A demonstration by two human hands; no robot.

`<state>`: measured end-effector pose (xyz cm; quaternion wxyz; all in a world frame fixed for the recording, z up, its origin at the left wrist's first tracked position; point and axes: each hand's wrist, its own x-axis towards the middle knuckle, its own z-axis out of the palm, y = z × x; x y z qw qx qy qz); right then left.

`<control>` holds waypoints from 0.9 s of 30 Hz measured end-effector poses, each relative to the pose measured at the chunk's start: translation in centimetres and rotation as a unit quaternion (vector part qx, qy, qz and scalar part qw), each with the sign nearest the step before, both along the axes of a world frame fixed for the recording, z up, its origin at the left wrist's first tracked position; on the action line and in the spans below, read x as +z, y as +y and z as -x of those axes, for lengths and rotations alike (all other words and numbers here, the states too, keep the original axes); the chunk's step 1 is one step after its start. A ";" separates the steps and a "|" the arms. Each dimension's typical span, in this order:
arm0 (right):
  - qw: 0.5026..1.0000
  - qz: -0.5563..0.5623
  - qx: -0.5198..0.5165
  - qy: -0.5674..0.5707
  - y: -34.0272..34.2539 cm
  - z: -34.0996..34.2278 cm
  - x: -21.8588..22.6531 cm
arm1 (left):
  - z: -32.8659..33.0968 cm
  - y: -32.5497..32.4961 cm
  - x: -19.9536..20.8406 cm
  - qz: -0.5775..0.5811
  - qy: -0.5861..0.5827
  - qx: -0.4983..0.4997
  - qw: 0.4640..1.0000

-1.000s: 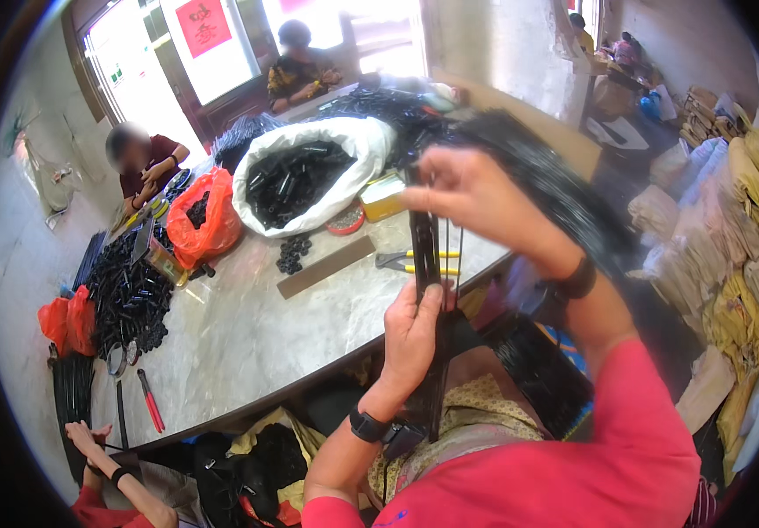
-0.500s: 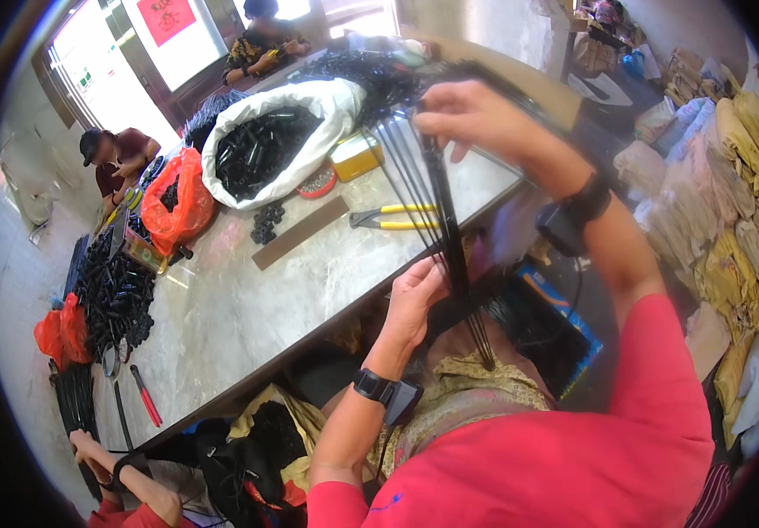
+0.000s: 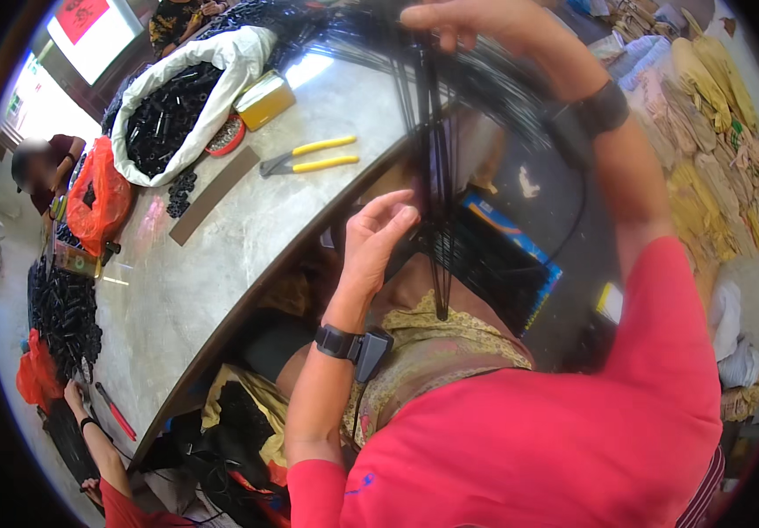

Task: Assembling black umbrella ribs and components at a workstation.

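Note:
In front of me a bundle of thin black rods (image 3: pixel 437 189) hangs steeply, its lower ends drawn together above my lap. My right hand (image 3: pixel 476 22), near the top edge of the view, is closed around the upper part of the bundle; some rods blur there. My left hand (image 3: pixel 378 239) is beside the middle of the rods, thumb and forefinger stretched toward them and slightly apart. On the table (image 3: pixel 248 198) to the left lie yellow-handled pliers (image 3: pixel 309 157) and a flat brown strip (image 3: pixel 214 195).
A white sack (image 3: pixel 237 53) of black tubular parts, a red dish (image 3: pixel 226 136), a yellow box (image 3: pixel 265 101) and an orange bag (image 3: pixel 98 198) stand on the table. Cloth bundles (image 3: pixel 705 132) pile up at right. A co-worker's hand (image 3: pixel 76 400) reaches in at lower left.
My view has turned, shifting the table left. My right hand has risen toward the top edge along with the rods. My left fingers have loosened from the rods.

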<state>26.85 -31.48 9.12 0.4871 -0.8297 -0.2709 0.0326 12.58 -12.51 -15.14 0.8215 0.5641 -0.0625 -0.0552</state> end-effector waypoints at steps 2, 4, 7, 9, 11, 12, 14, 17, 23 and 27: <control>1.000 -0.020 0.005 0.005 -0.4 0.2 0.0 | 0.3 -0.9 0.5 -0.001 -0.012 0.024 1.000; 1.000 -0.012 0.002 0.015 -0.7 0.6 0.4 | 0.5 -1.3 0.2 -0.036 -0.025 0.024 0.999; 0.997 -0.036 0.015 0.070 -1.2 0.4 0.3 | 1.0 -1.5 0.6 -0.067 -0.029 0.027 0.997; 0.989 -0.086 0.031 0.112 -1.5 0.0 0.0 | 0.9 -1.5 0.6 -0.027 -0.037 0.041 0.998; 0.990 -0.075 0.034 0.116 -2.3 -0.1 0.0 | 0.7 -1.3 0.7 0.051 0.025 0.052 0.997; 0.982 -0.102 0.048 0.153 -2.5 0.2 0.2 | 0.9 -1.6 1.0 0.038 0.014 0.068 0.997; 0.988 -0.053 0.010 0.144 -3.4 0.9 0.8 | 0.7 -0.9 0.3 0.031 0.024 -0.006 0.999; 0.992 -0.016 -0.003 0.125 -3.0 1.6 1.3 | 0.5 -0.6 -1.2 0.038 0.035 -0.073 0.996; 0.994 0.016 -0.001 0.105 -4.8 3.0 1.1 | -1.1 1.4 -3.3 0.002 0.043 0.041 0.998; 0.991 0.007 0.019 0.135 -7.0 2.8 -0.3 | -0.7 2.0 -3.4 0.047 0.078 0.042 0.995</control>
